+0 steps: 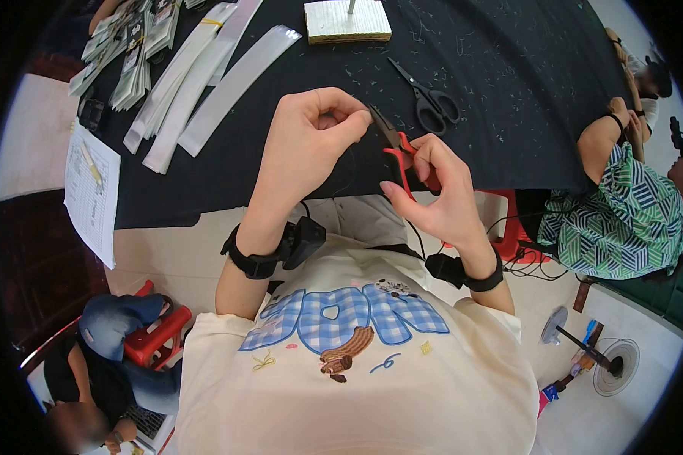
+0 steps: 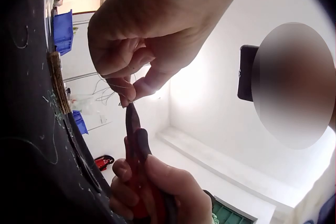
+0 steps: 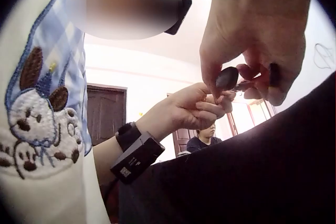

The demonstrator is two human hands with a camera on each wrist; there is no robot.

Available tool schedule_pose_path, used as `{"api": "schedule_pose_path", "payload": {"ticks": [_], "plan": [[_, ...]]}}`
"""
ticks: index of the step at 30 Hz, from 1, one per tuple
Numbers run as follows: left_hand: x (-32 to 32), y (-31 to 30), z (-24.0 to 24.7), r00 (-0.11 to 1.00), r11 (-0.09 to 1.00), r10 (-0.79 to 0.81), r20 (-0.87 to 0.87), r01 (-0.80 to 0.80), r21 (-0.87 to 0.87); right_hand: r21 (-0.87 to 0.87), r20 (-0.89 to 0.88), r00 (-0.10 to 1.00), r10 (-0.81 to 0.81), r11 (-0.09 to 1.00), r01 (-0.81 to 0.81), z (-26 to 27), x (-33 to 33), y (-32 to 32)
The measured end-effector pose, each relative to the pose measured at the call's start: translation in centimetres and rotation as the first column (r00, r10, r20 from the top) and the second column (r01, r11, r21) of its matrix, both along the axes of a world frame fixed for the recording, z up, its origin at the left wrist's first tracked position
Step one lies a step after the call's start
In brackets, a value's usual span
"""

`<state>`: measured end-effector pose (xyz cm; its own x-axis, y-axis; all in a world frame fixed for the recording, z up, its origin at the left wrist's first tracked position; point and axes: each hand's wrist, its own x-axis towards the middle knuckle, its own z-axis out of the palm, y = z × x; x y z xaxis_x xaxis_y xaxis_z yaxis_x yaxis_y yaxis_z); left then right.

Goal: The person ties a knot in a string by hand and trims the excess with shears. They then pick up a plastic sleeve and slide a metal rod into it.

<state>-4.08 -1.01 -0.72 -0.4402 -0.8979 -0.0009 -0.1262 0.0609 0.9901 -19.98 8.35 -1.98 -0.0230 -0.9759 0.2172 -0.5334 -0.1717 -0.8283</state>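
Observation:
My left hand (image 1: pixel 311 140) is raised over the front of the black-covered table, thumb and index finger pinching a thin thread (image 2: pixel 104 83). Its loose strands curl around the fingers in the left wrist view. Red-handled scissors (image 1: pixel 398 165) are in my right hand (image 1: pixel 446 189), fingers and thumb at the handles. The blades (image 2: pixel 131 119) point up at the left fingertips, their tips right beside the pinch. In the right wrist view both hands meet above the table edge, and the right hand (image 3: pixel 252 40) partly covers the scissors.
Black scissors (image 1: pixel 435 110) lie beyond my right hand, among scattered thread snippets. At the back is a cardboard block (image 1: pixel 347 29) with an upright rod. Long clear plastic sleeves (image 1: pixel 239 87), bundled cards (image 1: pixel 133 72) and a paper sheet (image 1: pixel 91 193) with a pen occupy the left. People sit either side.

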Motion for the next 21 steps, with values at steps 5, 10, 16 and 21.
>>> {"api": "schedule_pose_path", "payload": {"ticks": [5,10,16,21], "plan": [[-0.1,0.0,-0.2,1.000,1.000,-0.003,-0.018,0.003,0.002,0.008,-0.037,0.998,-0.046,0.999,0.046,0.1,0.2,0.2],[-0.1,0.4,0.6,0.999,0.998,0.015,-0.029,-0.014,0.064,-0.102,-0.100,0.993,-0.070,0.993,0.060,-0.6,0.1,0.3],[-0.6,0.8,0.7,0.996,0.996,0.062,-0.063,-0.058,0.072,-0.256,-0.150,0.982,-0.117,0.964,0.076,-1.2,0.3,0.3],[-0.7,0.7,-0.1,0.992,0.996,0.077,-0.098,-0.072,0.051,-0.221,-0.126,0.982,-0.142,0.969,0.112,-1.0,0.8,0.3]]}}
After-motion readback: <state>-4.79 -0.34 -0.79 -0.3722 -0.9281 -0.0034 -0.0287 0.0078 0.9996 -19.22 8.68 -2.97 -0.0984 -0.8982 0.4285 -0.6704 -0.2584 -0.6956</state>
